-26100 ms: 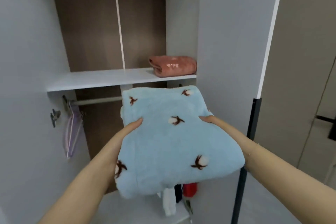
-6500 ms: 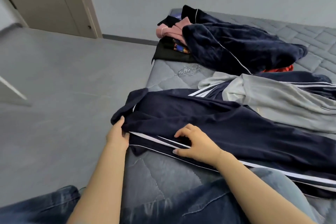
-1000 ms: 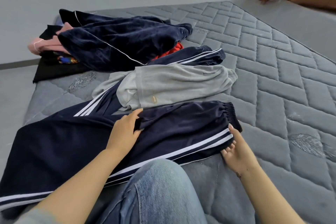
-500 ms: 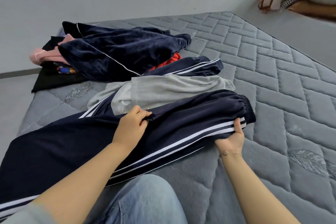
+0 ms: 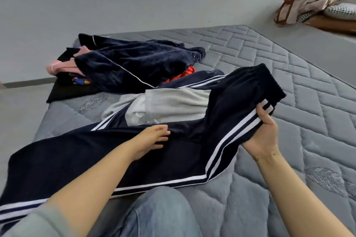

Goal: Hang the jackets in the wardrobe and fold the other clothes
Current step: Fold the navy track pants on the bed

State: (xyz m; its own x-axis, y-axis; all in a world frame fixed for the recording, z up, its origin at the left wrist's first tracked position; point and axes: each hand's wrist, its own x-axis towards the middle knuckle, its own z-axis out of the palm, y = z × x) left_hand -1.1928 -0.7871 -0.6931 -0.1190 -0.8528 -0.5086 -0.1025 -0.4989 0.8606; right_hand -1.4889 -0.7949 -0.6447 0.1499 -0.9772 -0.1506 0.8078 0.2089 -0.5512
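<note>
- While the right hand grips the waistband end of the navy track pants, with thumb on top and fingers curled beneath the white stripes, that end is lifted clear of the mattress.
- The left hand presses flat on the middle of the pants, fingers loosely extended, holding nothing.
- The rest of the pants lie stretched across the mattress toward the left, over the person's jeans-clad knee.
- A grey garment lies just behind them.
- Further back sits a heap: a dark velvet jacket over pink, black and red clothes.
</note>
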